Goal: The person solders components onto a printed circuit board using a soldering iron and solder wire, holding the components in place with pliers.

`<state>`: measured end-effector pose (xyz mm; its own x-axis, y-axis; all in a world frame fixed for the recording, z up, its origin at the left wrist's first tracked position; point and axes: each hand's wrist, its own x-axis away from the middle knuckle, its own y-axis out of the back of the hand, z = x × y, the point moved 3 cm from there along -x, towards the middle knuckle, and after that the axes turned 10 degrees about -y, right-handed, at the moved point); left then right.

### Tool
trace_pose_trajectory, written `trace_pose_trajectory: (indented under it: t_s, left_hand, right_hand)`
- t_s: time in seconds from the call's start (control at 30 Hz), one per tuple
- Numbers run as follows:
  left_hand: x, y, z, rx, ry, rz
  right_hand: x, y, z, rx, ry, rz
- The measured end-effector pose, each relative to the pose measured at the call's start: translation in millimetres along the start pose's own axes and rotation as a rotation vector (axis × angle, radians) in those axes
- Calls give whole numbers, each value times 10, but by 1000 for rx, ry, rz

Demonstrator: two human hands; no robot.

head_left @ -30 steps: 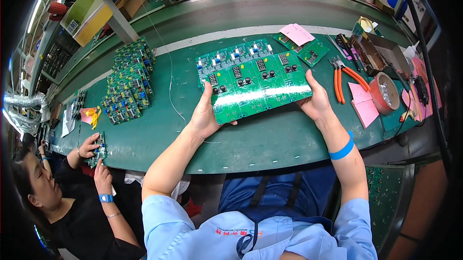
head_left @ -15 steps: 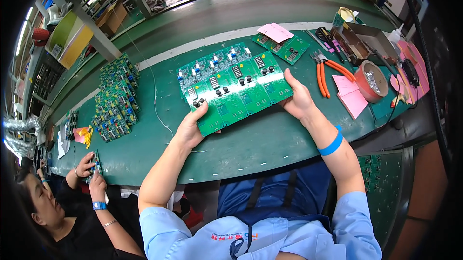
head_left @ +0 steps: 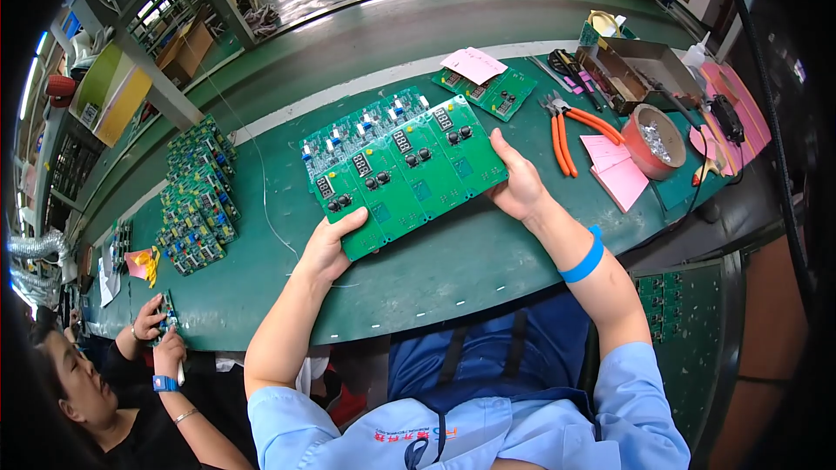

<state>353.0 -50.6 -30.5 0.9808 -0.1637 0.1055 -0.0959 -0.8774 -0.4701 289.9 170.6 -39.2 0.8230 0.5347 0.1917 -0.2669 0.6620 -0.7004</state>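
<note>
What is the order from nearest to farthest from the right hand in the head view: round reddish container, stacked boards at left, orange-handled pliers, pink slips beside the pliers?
1. Orange-handled pliers: just right of the right hand.
2. Pink slips: right, past the pliers.
3. Round reddish container: farther right.
4. Stacked boards: far left side.

The circuit board (head_left: pixel 414 191) gleams smooth and glossy, the counter (head_left: pixel 418 291) looks duller, the pliers (head_left: pixel 558 110) flash metal tips, the pink slips (head_left: pixel 625 186) are matt paper.
</note>
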Motion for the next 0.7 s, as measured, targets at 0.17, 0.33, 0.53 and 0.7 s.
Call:
trace_pose_trajectory:
  t_s: [0.17,0.33,0.53,0.7]
  left_hand:
    - [8,-4,1,10,-12,-8]
    - [9,12,6,21,-7,-53]
    - [8,16,-3,8,-20,-41]
    - [-18,64,22,33,18,-27]
  right_hand:
    - [10,-47,10,-18,16,19]
    - [22,-57,19,4,32,47]
    - [-2,-20,9,34,19,59]
    - [15,-21,13,47,-9,14]
